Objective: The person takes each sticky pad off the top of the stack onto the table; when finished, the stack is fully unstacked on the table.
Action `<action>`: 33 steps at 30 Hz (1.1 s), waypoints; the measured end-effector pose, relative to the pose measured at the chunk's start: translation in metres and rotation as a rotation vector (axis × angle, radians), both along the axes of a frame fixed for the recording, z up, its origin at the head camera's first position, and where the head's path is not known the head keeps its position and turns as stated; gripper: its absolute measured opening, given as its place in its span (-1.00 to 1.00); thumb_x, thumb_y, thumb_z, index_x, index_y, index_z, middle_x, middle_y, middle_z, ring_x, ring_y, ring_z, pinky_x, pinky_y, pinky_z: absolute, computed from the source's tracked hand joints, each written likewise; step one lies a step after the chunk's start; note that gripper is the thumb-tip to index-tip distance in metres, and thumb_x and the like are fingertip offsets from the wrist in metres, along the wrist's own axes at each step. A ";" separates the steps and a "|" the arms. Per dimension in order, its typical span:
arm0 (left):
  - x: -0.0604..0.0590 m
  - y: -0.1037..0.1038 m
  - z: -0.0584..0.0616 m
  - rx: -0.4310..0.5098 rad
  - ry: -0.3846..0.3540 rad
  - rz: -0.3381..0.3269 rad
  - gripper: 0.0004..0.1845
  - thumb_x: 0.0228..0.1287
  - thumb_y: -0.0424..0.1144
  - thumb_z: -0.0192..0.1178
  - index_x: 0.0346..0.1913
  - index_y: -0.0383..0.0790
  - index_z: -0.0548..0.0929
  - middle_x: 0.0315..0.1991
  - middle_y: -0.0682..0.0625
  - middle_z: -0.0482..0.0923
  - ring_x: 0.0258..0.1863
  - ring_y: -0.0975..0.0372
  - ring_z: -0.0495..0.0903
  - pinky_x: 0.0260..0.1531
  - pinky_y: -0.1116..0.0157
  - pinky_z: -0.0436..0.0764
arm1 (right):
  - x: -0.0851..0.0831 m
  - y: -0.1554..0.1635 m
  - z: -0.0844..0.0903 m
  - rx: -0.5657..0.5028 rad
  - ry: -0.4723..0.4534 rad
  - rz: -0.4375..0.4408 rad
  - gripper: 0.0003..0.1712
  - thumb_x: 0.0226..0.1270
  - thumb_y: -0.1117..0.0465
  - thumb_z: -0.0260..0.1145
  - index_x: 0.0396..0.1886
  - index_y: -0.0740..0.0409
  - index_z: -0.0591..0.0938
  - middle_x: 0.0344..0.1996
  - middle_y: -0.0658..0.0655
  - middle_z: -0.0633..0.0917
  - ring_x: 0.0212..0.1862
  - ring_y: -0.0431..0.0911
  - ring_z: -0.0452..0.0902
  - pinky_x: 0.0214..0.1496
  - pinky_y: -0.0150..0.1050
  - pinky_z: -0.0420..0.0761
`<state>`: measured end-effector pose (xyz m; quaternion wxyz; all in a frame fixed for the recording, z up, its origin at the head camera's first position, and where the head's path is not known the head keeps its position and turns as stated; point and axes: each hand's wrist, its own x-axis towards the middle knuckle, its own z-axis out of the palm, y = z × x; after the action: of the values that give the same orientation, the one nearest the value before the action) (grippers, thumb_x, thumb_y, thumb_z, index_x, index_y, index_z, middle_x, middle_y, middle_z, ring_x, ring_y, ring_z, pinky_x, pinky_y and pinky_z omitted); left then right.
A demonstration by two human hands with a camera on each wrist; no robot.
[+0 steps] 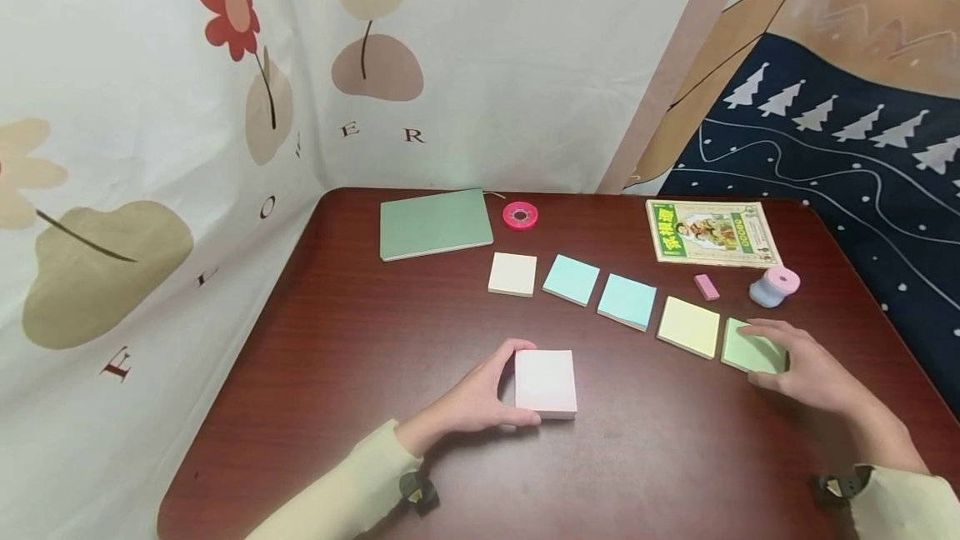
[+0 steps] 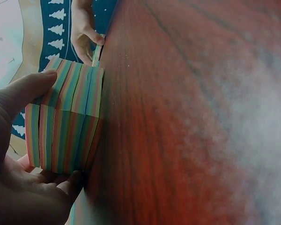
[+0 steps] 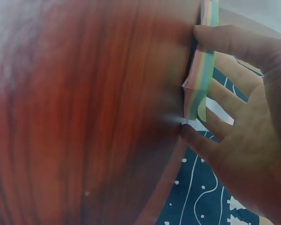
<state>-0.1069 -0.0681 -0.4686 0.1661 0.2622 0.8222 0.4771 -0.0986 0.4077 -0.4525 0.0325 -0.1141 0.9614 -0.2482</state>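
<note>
Notepad [image 1: 546, 382], a thick square block with a pale pink top and rainbow-striped paper edges, sits near the front of the glossy red-brown wooden bench [image 1: 360, 332]. Left hand [image 1: 480, 397] curls around its left side. Right hand [image 1: 806, 369] pinches a thin green pad [image 1: 752, 351], last in a curved row.

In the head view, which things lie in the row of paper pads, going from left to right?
Cream pad → first blue pad → second blue pad → yellow pad → green pad, held by the right hand.
</note>
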 end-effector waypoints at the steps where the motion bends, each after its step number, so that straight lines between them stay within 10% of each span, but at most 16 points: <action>1: 0.000 0.000 0.000 0.001 0.001 0.000 -0.09 -0.13 -0.06 0.58 0.31 0.04 0.29 0.05 0.15 0.48 0.02 0.27 0.45 0.10 0.20 0.40 | 0.000 0.000 0.000 0.001 -0.001 -0.001 -0.24 -0.07 0.26 0.58 0.20 0.26 0.51 0.16 0.40 0.42 0.01 0.20 0.27 -0.17 0.08 0.32; 15: 0.000 0.001 0.001 0.013 -0.008 0.000 -0.10 -0.13 -0.11 0.59 0.30 0.06 0.30 0.04 0.15 0.48 0.00 0.26 0.45 0.07 0.20 0.41 | 0.001 -0.017 0.030 0.022 0.133 0.012 -0.24 -0.06 0.21 0.61 0.17 0.34 0.53 0.16 0.46 0.41 0.07 0.36 0.26 -0.11 0.29 0.33; 25: -0.001 -0.001 0.000 0.012 0.008 -0.017 -0.08 -0.16 -0.13 0.60 0.30 0.07 0.30 0.06 0.18 0.48 0.04 0.29 0.44 0.14 0.20 0.39 | 0.011 -0.121 0.058 -0.048 0.189 0.232 -0.31 0.06 0.11 0.57 0.24 -0.02 0.57 0.30 0.13 0.44 0.29 0.07 0.30 0.20 -0.22 0.36; 33: -0.001 -0.002 -0.001 0.026 -0.005 -0.019 -0.06 -0.16 -0.17 0.60 0.31 0.03 0.28 0.09 0.17 0.47 0.05 0.28 0.45 0.14 0.18 0.39 | 0.015 -0.200 0.039 -0.053 0.191 0.460 -0.21 0.09 -0.02 0.53 0.34 -0.03 0.48 0.39 0.01 0.35 0.36 -0.06 0.24 0.23 0.01 0.44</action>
<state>-0.1083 -0.0698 -0.4693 0.1696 0.2710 0.8130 0.4866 -0.0832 0.2078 -0.4131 -0.0057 -0.3538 0.9020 -0.2474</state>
